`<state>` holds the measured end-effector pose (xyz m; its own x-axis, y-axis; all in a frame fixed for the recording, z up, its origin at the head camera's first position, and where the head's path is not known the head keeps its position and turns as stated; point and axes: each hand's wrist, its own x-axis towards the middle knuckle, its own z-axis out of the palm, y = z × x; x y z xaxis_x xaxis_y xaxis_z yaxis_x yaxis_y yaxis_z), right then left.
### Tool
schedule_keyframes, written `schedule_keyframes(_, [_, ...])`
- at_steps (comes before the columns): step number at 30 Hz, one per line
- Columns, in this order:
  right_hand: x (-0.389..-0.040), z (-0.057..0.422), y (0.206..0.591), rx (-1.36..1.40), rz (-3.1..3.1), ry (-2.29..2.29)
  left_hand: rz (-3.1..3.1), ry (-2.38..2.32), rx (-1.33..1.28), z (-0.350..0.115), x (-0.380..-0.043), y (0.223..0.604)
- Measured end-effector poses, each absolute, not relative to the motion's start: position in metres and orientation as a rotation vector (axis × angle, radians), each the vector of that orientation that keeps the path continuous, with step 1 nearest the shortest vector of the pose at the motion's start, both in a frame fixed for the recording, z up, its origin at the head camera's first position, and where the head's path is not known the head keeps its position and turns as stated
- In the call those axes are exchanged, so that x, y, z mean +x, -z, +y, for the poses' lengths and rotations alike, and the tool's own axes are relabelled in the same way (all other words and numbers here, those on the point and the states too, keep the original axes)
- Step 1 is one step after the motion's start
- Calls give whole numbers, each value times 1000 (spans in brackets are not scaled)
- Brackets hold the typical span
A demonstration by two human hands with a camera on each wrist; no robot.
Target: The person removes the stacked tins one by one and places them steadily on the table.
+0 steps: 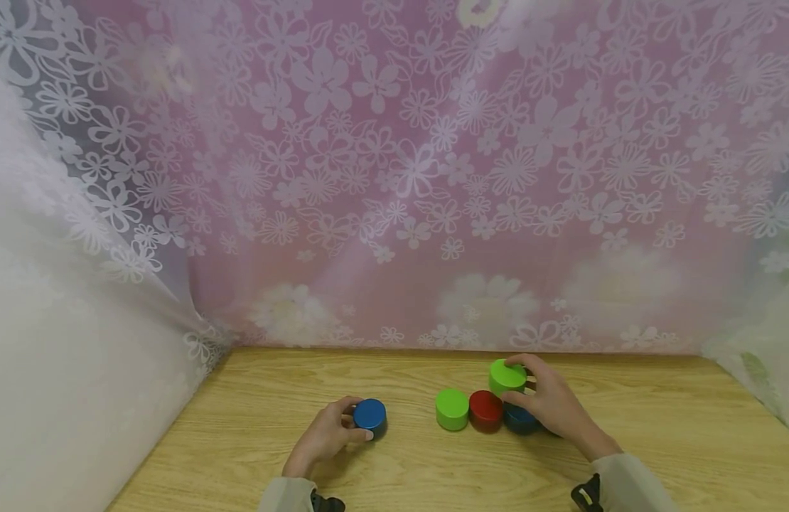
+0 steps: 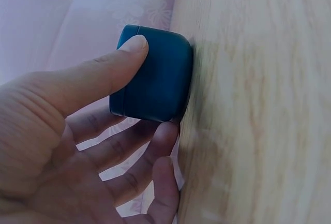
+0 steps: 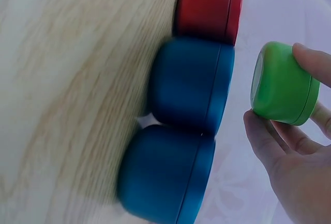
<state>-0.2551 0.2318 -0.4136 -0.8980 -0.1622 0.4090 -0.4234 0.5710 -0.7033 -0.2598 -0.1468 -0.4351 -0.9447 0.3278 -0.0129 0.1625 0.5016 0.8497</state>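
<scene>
My left hand point(image 1: 327, 432) holds a round blue lidded tin point(image 1: 370, 417) at the left, thumb on one side and fingers on the other; the left wrist view shows its base at the tabletop. My right hand point(image 1: 553, 404) grips a light green tin point(image 1: 506, 377), raised above a row of tins. That row has another green tin point(image 1: 452, 409) at its left end, then a red tin point(image 1: 485, 412), a blue tin point(image 1: 519, 420) and a second blue tin point(image 3: 161, 175). In the head view, my right hand mostly covers this last one.
The wood-grain table point(image 1: 254, 405) carries all the tins. Behind it hangs a pink flowered curtain point(image 1: 369, 213) down to the back edge. Pale cloth point(image 1: 68, 355) hangs along the left side, and more at the right. Dark straps point(image 1: 586, 492) sit at both wrists.
</scene>
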Motion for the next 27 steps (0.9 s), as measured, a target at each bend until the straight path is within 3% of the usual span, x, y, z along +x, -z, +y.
schedule_keyframes(27, [-246, 263, 417, 420, -2547, -1148, 2564, -1434, 400, -146, -259, 435])
